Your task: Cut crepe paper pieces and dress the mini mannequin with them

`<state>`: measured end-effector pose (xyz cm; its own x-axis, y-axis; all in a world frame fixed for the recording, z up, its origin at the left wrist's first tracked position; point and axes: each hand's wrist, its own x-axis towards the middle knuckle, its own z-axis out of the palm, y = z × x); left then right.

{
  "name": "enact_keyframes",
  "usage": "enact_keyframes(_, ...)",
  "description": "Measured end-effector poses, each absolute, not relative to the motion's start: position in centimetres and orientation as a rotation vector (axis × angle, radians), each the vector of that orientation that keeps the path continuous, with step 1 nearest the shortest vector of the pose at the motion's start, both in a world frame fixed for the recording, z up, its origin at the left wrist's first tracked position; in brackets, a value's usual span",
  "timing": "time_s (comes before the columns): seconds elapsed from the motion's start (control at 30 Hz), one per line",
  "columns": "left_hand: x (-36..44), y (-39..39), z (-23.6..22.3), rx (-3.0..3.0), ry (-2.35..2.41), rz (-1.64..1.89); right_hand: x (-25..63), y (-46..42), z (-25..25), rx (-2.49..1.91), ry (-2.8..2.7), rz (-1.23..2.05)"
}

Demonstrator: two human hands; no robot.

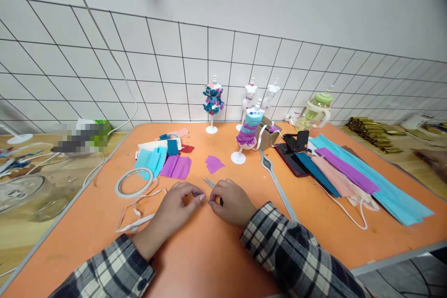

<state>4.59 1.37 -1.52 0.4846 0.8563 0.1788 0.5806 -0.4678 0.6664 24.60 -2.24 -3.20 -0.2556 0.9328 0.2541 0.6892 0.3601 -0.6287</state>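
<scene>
My left hand (179, 202) hovers over the middle of the orange table, its thumb and index finger pinched together. Whatever may be between those fingertips is too small to make out. Close beside it, my right hand (232, 200) is closed around a small pair of scissors (208, 182); the pointed blades stick out past the fingers, and a bit of dark handle shows below. Just beyond both hands lies a cut piece of purple crepe paper (214, 164). Left of it are a folded purple piece (176, 167) and light blue pieces (152, 160).
A roll of white tape (134, 182) and loose strips lie at left. Several small dress forms stand at the back, one in blue and purple ruffles (248, 128). At right are a grey tape measure (279, 188), a phone (292, 160), long paper strips (377, 179) and a green-lidded bottle (313, 111).
</scene>
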Motion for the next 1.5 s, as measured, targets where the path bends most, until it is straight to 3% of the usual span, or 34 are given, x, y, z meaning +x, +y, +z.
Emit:
enact_keyframes(0.4,5.5,-0.4,-1.3,2.153,1.097,0.918,23.0,-3.4,-3.0,-1.283,-1.516,0.815)
enact_keyframes(0.9,5.2,-0.4,-1.1,2.055,1.094,0.825,24.3,-3.8,-2.4,-1.117,-1.816,0.395)
enact_keyframes(1.5,5.2,-0.7,-0.5,2.139,1.064,0.788,24.2,-3.6,-2.3,-1.204,-1.664,0.710)
